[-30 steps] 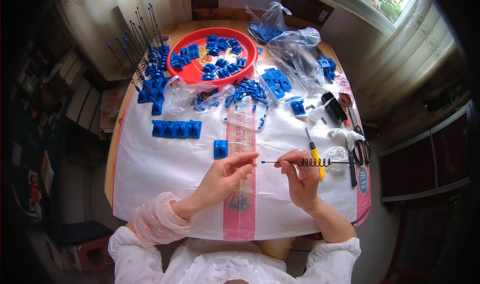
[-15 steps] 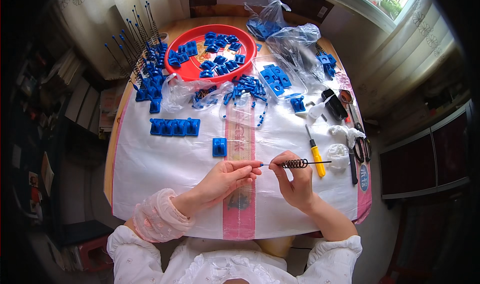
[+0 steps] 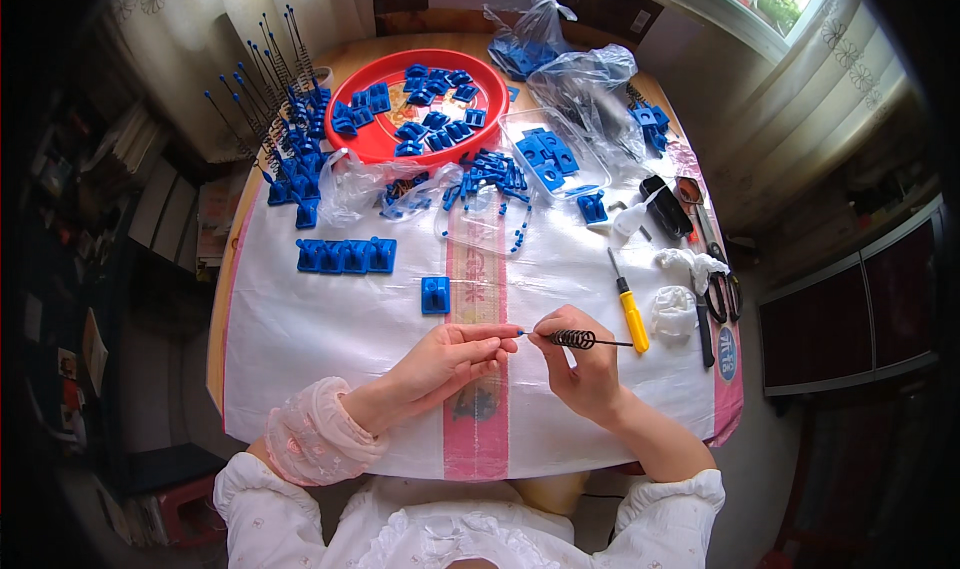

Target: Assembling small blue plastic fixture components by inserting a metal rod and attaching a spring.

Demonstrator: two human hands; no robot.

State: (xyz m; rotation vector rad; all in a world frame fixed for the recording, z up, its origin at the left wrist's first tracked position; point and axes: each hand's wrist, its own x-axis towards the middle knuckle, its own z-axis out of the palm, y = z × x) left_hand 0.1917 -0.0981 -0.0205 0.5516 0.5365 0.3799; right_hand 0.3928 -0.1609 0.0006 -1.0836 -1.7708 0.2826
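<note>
Over the near middle of the table, my right hand point(image 3: 578, 367) pinches a black coil spring point(image 3: 573, 339) whose straight thin end points right. Its thin wire reaches left to a tiny blue bead point(image 3: 521, 333) at the fingertips of my left hand point(image 3: 445, 361). The left fingers are pressed together around the bead; whether it sits on the wire is too small to tell. Beyond my left hand a single blue plastic base point(image 3: 435, 295) stands by itself. Further left, a row of several joined blue bases point(image 3: 346, 256) lies on the white cover.
A red tray point(image 3: 345, 151) with blue parts stands at the back, beside upright springs point(image 3: 262, 89) on bases. Clear plastic tubs point(image 3: 600, 181) and bags point(image 3: 590, 74) hold more parts. At right lie a yellow-handled screwdriver point(image 3: 632, 317), scissors point(image 3: 722, 294) and a crumpled white tissue point(image 3: 674, 312).
My right hand has shifted slightly left toward the left fingertips. The spring has tilted, its straight end now lower. My left hand stays almost in place.
</note>
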